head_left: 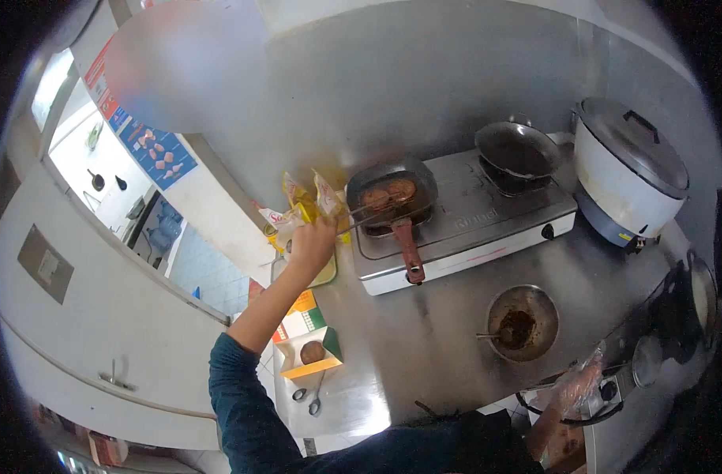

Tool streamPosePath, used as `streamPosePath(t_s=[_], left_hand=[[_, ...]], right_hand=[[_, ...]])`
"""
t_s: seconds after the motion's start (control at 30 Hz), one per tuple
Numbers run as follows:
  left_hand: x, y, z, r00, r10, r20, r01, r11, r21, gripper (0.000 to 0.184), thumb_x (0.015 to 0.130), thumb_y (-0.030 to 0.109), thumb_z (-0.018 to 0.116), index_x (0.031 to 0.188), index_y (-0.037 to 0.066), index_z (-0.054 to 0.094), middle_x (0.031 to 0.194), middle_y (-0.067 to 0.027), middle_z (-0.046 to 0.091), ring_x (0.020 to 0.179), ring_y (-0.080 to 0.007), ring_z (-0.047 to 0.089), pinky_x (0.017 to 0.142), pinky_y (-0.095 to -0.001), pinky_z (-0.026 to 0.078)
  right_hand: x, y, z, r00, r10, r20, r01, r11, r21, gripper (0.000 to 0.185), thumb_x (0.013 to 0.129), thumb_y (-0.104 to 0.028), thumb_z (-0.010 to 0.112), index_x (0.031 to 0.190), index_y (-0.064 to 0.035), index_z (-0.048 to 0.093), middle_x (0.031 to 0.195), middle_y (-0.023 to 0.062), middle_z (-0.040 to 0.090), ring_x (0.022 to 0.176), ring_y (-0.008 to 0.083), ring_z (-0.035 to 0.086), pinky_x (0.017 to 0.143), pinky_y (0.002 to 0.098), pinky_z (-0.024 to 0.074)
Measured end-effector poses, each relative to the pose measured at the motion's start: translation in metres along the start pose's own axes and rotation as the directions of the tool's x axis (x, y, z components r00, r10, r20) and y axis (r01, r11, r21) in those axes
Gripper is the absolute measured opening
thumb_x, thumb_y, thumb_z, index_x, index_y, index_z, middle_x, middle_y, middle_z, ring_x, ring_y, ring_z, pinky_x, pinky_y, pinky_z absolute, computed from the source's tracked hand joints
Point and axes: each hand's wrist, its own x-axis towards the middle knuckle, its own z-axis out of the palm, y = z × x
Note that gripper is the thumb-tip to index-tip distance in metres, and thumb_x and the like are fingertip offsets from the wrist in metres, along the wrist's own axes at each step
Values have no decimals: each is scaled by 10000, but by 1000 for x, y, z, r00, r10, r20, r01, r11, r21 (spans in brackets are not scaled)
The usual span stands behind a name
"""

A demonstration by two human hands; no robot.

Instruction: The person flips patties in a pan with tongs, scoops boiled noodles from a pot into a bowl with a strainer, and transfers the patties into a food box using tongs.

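Observation:
My left hand (313, 242) is closed on what look like thin metal tongs (364, 223), their tips reaching into the square frying pan (429, 177). Two browned patties (391, 193) lie in that pan, which sits on the left burner with its reddish-brown handle toward me. In a clear plastic glove, my right hand (575, 390) is low at the right, beside a black curved handle (607, 417). Its fingers appear stretched out, with nothing seen in them. A metal bowl (545, 306) with dark sauce and a spoon stands between the stove and this hand.
A round pan (526, 148) sits on the right burner of the gas stove (475, 251). Beyond it stands a rice cooker (613, 170). Yellow packets (326, 197) are near my left hand; an open carton (329, 365) with a patty and measuring spoons (315, 406) lie nearer.

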Motion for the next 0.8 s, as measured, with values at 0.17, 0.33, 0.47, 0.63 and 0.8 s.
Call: streamPosePath(t_s=[0.17,0.33,0.47,0.63,0.8], left_hand=[[7,3,-3,994,-22,108,21,1000,8,309,674,102,463,982,133,468,728,-67,543,566,-221,569,429,-361,450],[5,1,-3,990,-62,125,69,996,-59,317,659,112,501,974,138,484,753,-83,556,608,-238,571,469,-353,454],[1,-10,-9,985,-131,115,144,983,-116,327,650,165,553,970,137,491,755,-98,559,632,-259,567,517,-347,457],[-1,-18,-18,979,-190,77,198,974,-112,304,650,192,574,937,125,500,769,-98,558,652,-264,564,535,-362,457],[-4,-14,-18,985,-155,72,160,984,-83,286,653,170,556,931,126,503,757,-92,556,632,-263,564,524,-359,456]], right_hand=[[-38,29,18,913,406,-29,-407,909,-86,389,822,-246,295,1064,38,402,1061,170,442,943,303,434,790,382,345],[-25,36,-3,981,151,124,-118,963,-242,379,820,-244,300,1054,31,416,1027,188,459,939,318,444,785,394,360],[-9,12,-5,998,47,49,-39,988,-152,412,818,-295,307,1068,14,418,1018,193,449,932,319,432,758,404,379],[-1,-14,3,958,288,4,-287,956,-63,389,826,-285,329,1093,-14,407,997,164,457,949,263,418,789,359,363],[36,-40,9,428,903,45,-870,398,292,348,808,-256,357,1027,-3,453,974,150,473,931,258,433,791,353,357]])
